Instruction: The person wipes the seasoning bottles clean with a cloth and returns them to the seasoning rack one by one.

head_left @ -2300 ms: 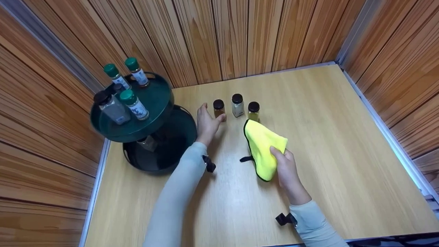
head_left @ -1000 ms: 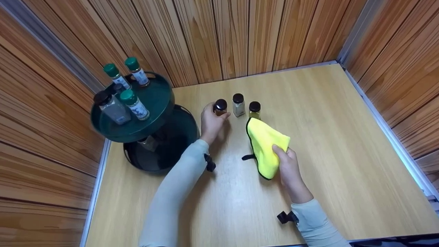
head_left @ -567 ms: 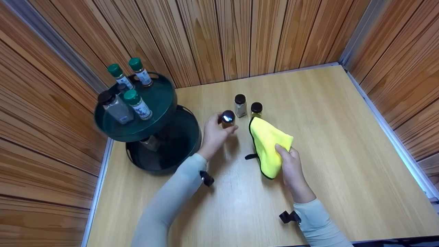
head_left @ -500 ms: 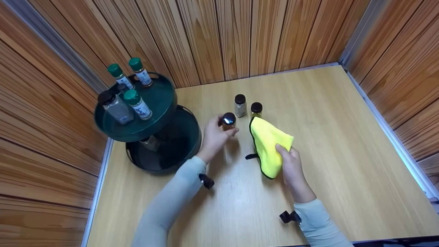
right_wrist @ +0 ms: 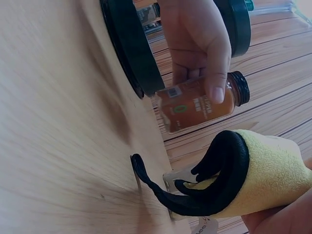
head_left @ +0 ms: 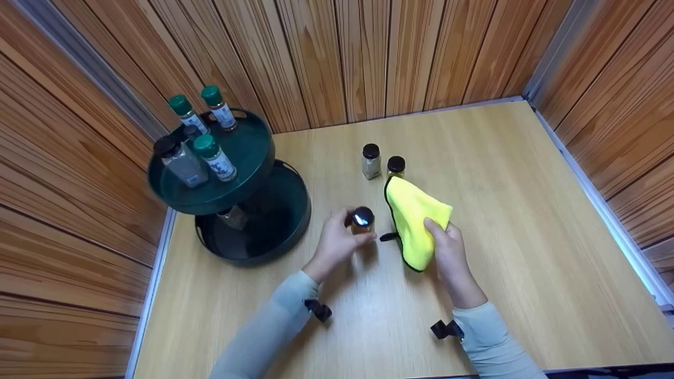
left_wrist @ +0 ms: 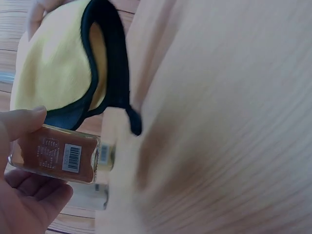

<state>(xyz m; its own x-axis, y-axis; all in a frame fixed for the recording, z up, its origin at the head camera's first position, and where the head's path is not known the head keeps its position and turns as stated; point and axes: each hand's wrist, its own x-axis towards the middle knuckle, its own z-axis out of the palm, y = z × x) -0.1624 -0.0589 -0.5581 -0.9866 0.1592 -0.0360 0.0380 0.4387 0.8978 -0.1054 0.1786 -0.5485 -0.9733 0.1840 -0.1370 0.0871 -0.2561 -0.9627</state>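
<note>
My left hand [head_left: 337, 242] holds a small square glass spice jar [right_wrist: 197, 105] between thumb and fingers. The jar has a black cap and reddish-brown powder inside; a barcode label shows on it in the left wrist view. It is lifted off the table, over the middle. To its right, my right hand [head_left: 450, 252] grips a folded yellow cloth [head_left: 418, 226] with black edging and a black hanging loop. The cloth and jar are close but apart in the head view. Behind them stand two more black-capped jars, one pale [head_left: 371, 162] and one yellowish [head_left: 396, 166], the latter partly hidden by the cloth.
A dark green two-tier round rack [head_left: 253, 210] stands at the left. Its top tier bears several bottles, among them green-capped ones [head_left: 215, 158] and a large dark-capped jar [head_left: 181, 162]. Another jar [head_left: 233, 217] lies on the lower tier. Wood-panelled walls [head_left: 326, 63] enclose the table [head_left: 526, 237].
My left hand has taken hold of the reddish-brown jar, lifted it from beside the other two and brought it nearer to me. The right hand with the cloth has stayed nearly still.
</note>
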